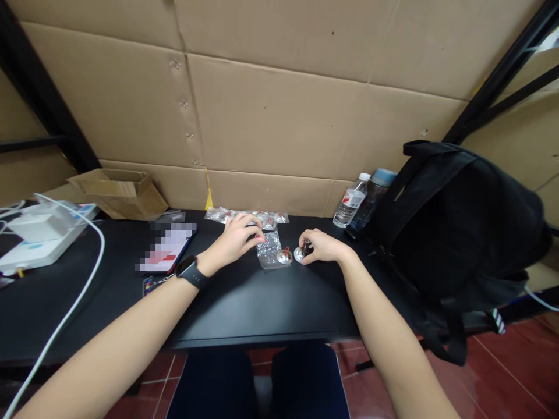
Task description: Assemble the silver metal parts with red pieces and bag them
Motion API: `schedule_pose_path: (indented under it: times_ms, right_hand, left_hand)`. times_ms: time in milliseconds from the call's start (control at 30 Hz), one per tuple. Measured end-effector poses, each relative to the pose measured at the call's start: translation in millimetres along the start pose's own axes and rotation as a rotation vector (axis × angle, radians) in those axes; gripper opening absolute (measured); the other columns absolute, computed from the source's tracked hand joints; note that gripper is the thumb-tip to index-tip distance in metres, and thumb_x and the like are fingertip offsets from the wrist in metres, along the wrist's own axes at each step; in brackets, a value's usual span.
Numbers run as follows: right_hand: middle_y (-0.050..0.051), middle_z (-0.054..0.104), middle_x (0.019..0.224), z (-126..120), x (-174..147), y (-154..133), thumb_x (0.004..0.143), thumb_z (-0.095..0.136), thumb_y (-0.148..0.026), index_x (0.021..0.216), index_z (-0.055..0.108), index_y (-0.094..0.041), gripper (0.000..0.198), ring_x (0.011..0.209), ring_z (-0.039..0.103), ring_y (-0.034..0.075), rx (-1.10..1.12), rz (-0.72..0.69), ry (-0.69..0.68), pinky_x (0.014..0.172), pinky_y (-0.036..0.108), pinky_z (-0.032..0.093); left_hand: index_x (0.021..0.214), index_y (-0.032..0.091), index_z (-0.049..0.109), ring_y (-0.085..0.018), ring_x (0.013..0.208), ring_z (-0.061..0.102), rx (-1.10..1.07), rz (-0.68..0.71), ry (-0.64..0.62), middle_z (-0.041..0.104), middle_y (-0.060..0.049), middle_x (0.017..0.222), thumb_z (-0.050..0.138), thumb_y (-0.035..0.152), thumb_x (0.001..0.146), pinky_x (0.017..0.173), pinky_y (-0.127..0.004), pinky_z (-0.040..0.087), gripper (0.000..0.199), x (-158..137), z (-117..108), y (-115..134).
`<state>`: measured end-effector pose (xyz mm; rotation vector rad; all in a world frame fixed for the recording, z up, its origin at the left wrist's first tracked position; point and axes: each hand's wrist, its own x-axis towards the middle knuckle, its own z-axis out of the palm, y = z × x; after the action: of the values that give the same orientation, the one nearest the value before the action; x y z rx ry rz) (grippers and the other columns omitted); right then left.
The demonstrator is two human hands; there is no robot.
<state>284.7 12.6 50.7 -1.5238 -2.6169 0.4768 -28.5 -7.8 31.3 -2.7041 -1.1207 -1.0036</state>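
Note:
My right hand (323, 247) has its thumb and fingers closed around a round, silvery metal part (299, 254) with a darker piece on it, at table height. Just left of it, another shiny metal disc (284, 256) with a red loop on top lies on a clear plastic bag (268, 251). My left hand (240, 237), with a dark watch on the wrist, hovers by the bag's upper left, fingers curved and apart. Behind that hand, a row of bagged metal discs (275, 219) with red bits lies along the back; my fingers partly cover it.
On the black table (262, 308), a phone (174, 247) lies left, near a brown paper bag (126, 195) and a white power strip (48, 238) with cable. Right stand a water bottle (350, 201), a blue-lidded bottle (371, 198) and a black backpack (458, 233). Cardboard (279, 116) walls the back.

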Motion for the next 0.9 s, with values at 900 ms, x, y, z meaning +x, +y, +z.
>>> schedule_pose_path:
  times_ms: [900]
  right_hand:
    - [0.012,0.065,0.13,4.8,-2.2,2.0,0.055,0.08,-0.009,0.126,0.071,-0.019,0.073,0.119,0.062,0.031,-0.037,-0.084,-0.107,0.103,0.033,0.047]
  left_hand:
    - [0.098,0.025,0.068,-0.025,0.112,0.051,0.01,-0.041,-0.009,0.069,-0.004,0.108,0.052,0.034,0.102,0.1,-0.043,0.031,0.018,1.2,-0.3,4.3]
